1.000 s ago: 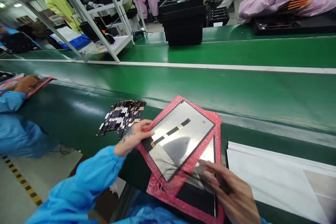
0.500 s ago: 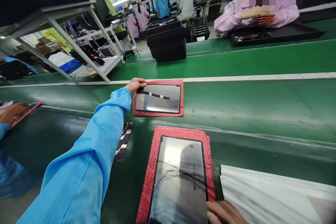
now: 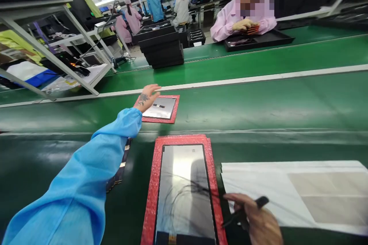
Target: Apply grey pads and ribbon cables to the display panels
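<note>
Head view shows us the near panel (image 3: 184, 187), lying on red padded sheets (image 3: 151, 199). Beyond it, our left hand (image 3: 147, 98) is at the far panel (image 3: 165, 112), fingers released; touching, we cannot tell. Right of the near panel, our right hand (image 3: 261, 218) grasps a black tool (image 3: 262, 201).

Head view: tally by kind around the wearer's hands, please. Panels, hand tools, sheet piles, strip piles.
Panels showing on red wrap: 2 (near panel, far panel)
Dark slim tool: 1
White sheet pile: 1
Dark strip pile, partly hidden: 1
Total: 5
</note>
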`<state>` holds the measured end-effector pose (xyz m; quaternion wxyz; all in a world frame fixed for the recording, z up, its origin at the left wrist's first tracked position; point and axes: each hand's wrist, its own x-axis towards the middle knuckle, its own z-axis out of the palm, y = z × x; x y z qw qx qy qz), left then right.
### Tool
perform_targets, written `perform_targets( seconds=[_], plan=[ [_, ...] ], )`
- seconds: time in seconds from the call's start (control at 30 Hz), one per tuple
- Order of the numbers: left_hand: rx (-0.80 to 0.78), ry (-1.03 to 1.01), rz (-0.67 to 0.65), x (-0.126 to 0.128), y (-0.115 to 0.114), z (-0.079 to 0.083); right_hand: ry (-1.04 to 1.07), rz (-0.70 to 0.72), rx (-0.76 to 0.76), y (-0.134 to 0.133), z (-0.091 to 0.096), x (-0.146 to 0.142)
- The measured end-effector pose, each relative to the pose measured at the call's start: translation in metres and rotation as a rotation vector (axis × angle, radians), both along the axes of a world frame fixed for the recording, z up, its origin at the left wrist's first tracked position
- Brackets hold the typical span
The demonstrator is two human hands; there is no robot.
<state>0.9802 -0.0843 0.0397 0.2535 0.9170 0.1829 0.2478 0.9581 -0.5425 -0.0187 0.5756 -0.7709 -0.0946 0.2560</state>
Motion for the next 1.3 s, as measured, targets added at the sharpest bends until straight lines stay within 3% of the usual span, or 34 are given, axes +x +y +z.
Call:
perform_targets(
  seconds=[0.13, 0.27, 0.4, 0.5, 0.57, 0.67, 0.87, 1.13, 1.3],
  plan=[
    [0.026, 0.065, -0.436, 0.003, -0.106, -0.019, 0.062, -0.295, 0.118, -0.032, 0.012, 0.032],
    [0.146, 0.139, -0.843, -0.001, -0.207, -0.031, 0.123, -0.441, 0.143, -0.073, 0.019, 0.051],
    [0.305, 0.374, -0.994, 0.012, -0.278, -0.033, 0.025, -0.645, 0.201, -0.102, 0.016, 0.062],
    [0.386, 0.501, -1.076, 0.026, -0.315, -0.038, -0.024, -0.726, 0.273, -0.117, 0.015, 0.071],
    [0.438, 0.544, -1.144, 0.030, -0.328, -0.044, -0.029, -0.745, 0.308, -0.123, 0.015, 0.075],
    [0.467, 0.596, -1.191, 0.024, -0.328, -0.049, -0.042, -0.754, 0.354, -0.128, 0.015, 0.080],
    [0.431, 0.688, -1.150, 0.005, -0.315, -0.041, -0.047, -0.723, 0.397, -0.124, 0.006, 0.088],
    [0.411, 0.649, -1.107, 0.000, -0.322, -0.062, -0.083, -0.682, 0.422, -0.123, 0.005, 0.072],
    [0.443, 0.439, -1.137, 0.006, -0.315, -0.039, -0.173, -0.619, 0.381, -0.127, 0.023, 0.073]
  ],
)
